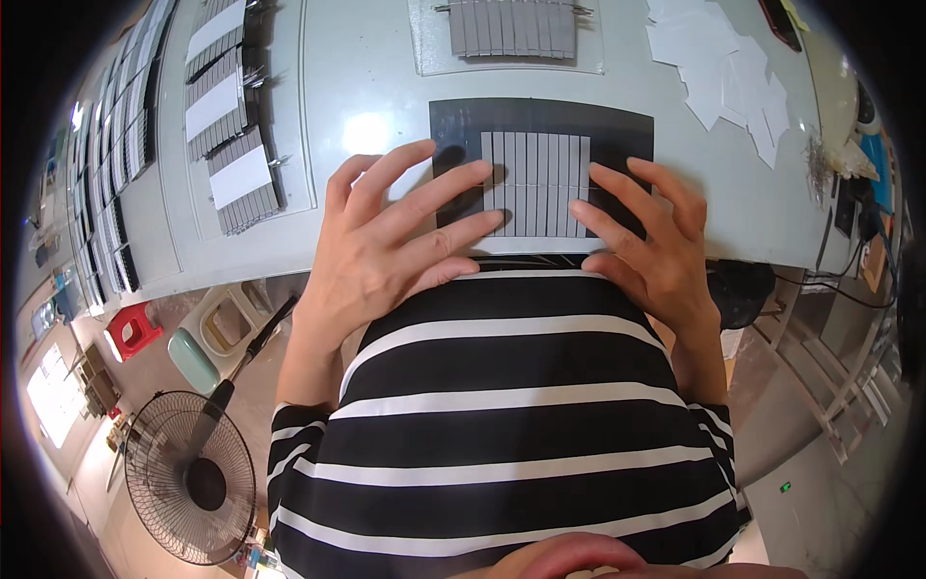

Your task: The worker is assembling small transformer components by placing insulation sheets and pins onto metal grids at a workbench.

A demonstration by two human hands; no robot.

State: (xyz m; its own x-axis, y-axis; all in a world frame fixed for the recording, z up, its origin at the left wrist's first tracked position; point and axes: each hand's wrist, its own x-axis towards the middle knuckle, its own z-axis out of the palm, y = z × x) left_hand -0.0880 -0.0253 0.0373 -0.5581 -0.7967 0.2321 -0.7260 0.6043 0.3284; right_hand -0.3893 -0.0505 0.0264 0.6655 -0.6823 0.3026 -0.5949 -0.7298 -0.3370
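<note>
A row of several narrow grey strips [535, 183] lies side by side on a black mat [617, 130] at the near edge of a pale worktable [367, 87]. My left hand [386, 236] lies flat with spread fingers, its fingertips touching the left end of the row. My right hand [646, 236] rests flat on the right end, fingers pressing against the strips. Neither hand grips anything. My black-and-white striped shirt [502, 415] hides the table's near rim below the mat.
Another row of grey strips [511, 27] sits in a clear tray further back. Bundles of grey strips with white paper bands [236, 179] line the left side. Loose white paper pieces [723, 68] lie at the far right. A floor fan [188, 478] and red stool [135, 328] stand lower left.
</note>
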